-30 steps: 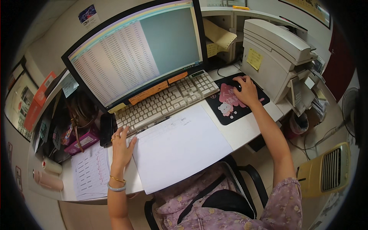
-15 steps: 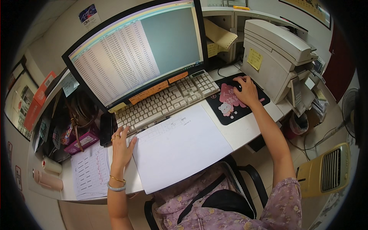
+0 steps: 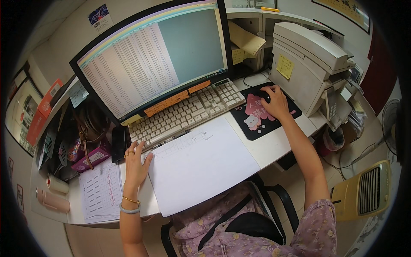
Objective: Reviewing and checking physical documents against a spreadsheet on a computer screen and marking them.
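Note:
My right hand [image 3: 277, 102] rests over a dark computer mouse [image 3: 266, 98], mostly hidden under the fingers. Beneath it lies a black mouse pad [image 3: 254, 132] with a pink design and a white cartoon bear. At the left end of the off-white keyboard [image 3: 180, 115], my left hand [image 3: 136, 165] lies with fingers stretched onto the corner keys and the thumb apart. Beside that thumb spreads a large white paper sheet [image 3: 205, 171] with a faint grid and a little handwriting. A monitor [image 3: 197, 43] behind the keyboard displays a dense table next to a plain grey-green area.
A beige printer [image 3: 295, 55] stands right of the mouse pad. Left of my left hand are printed sheets [image 3: 96, 195], a black phone-like object [image 3: 118, 143], a purple box [image 3: 92, 156] and a pink bottle [image 3: 53, 200]. A yellow fan-like unit [image 3: 359, 188] stands on the floor.

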A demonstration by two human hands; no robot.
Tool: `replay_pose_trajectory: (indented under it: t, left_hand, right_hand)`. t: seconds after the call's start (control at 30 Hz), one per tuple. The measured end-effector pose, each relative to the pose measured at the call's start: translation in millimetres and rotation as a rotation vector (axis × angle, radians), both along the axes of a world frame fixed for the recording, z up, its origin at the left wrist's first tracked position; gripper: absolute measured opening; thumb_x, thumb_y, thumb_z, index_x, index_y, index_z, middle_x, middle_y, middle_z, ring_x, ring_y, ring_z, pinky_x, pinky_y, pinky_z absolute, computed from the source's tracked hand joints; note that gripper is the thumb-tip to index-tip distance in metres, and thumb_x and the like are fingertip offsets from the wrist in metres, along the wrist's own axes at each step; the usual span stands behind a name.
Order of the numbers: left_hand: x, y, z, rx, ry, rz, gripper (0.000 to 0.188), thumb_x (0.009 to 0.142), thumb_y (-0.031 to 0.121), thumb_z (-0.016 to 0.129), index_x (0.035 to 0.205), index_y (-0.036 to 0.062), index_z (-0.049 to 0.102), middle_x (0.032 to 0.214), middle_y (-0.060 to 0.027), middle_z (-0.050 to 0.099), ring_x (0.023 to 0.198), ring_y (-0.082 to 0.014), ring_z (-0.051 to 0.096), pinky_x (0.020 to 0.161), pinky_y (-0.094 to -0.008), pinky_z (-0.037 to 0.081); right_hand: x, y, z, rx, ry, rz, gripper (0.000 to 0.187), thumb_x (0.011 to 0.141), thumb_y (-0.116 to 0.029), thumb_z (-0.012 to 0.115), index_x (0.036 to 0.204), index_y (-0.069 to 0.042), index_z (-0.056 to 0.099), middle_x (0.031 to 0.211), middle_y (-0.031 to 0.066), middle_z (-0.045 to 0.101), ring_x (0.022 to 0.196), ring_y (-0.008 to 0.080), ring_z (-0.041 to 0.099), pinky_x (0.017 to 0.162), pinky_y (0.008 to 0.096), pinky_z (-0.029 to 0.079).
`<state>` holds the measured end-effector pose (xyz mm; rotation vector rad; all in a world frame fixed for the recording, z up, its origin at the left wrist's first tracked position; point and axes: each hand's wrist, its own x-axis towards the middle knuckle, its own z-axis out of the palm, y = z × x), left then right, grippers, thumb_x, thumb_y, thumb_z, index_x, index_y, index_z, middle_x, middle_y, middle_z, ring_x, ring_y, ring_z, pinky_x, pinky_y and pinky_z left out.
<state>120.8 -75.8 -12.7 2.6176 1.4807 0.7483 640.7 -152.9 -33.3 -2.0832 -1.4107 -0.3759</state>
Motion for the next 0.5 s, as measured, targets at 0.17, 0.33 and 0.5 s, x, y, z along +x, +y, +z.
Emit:
replay_pose_trajectory:
  t: [0.17, 0.33, 0.5]
  left_hand:
    - [-1.7, 1.0, -1.2, 0.011, -0.002, 0.001, 0.051, 0.087, 0.022, 0.069, 0.132, 0.0055, 0.054, 0.136, -0.0229, 0.047, 0.125, -0.04, 0.042, 0.107, -0.0452, 0.034]
    - [-2.2, 1.6, -1.7, 0.019, -0.008, -0.012, 0.051, 0.087, 0.021, 0.069, 0.132, 0.0054, 0.054, 0.136, -0.0232, 0.047, 0.124, -0.0403, 0.043, 0.106, -0.0453, 0.034]
    - [-2.2, 1.2, -2.3, 0.027, -0.014, -0.023, 0.051, 0.087, 0.021, 0.069, 0.132, 0.0052, 0.053, 0.136, -0.0227, 0.047, 0.123, -0.0399, 0.043, 0.106, -0.0455, 0.034]
  right_hand:
    - [-1.1, -0.2, 0.8, 0.003, -0.002, 0.019, 0.045, 0.076, -0.027, 0.07, 0.12, -0.02, 0.063, 0.121, 0.0151, 0.053, 0.113, 0.0335, 0.054, 0.097, 0.0429, 0.044]
    - [-0.5, -0.1, -0.8, 0.013, -0.003, 0.016, 0.046, 0.075, -0.026, 0.069, 0.12, -0.02, 0.063, 0.121, 0.0148, 0.053, 0.112, 0.0332, 0.054, 0.097, 0.043, 0.044]
    - [0.0, -0.2, -1.6, 0.036, -0.002, 0.029, 0.046, 0.075, -0.025, 0.069, 0.12, -0.02, 0.063, 0.12, 0.0144, 0.053, 0.111, 0.0333, 0.054, 0.095, 0.0428, 0.044]
